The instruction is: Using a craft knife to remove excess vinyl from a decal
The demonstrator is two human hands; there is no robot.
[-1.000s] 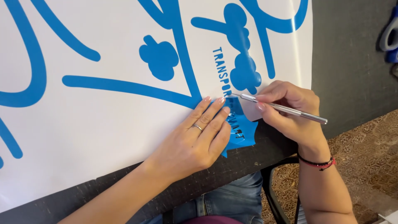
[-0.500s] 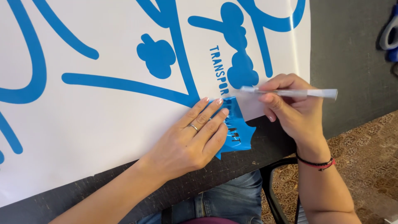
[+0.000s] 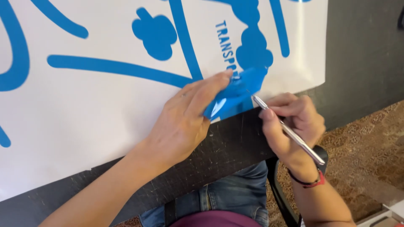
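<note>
Denim-clad knees and a maroon shirt hem sit nearest, just under the edge of the dark, scratched cutting mat (image 3: 219, 155). Above that edge the right hand (image 3: 290, 126) pinches a slim silver weeding tool (image 3: 290, 132) like a pen, its tip touching the lifted blue vinyl scrap (image 3: 235, 94). The left hand (image 3: 185, 117) lies on the white backing sheet (image 3: 105, 113), fingers extended, fingertips pressing and pinching that scrap's loose flap. The scrap sits at the sheet's lower edge, curled up off the backing — thin, limp, sticky-backed film, likely to tear or fold onto itself, so best gripped at its free corner. Farther off lie blue cloud shapes (image 3: 155, 31) and long curved stripes (image 3: 118, 67).
</note>
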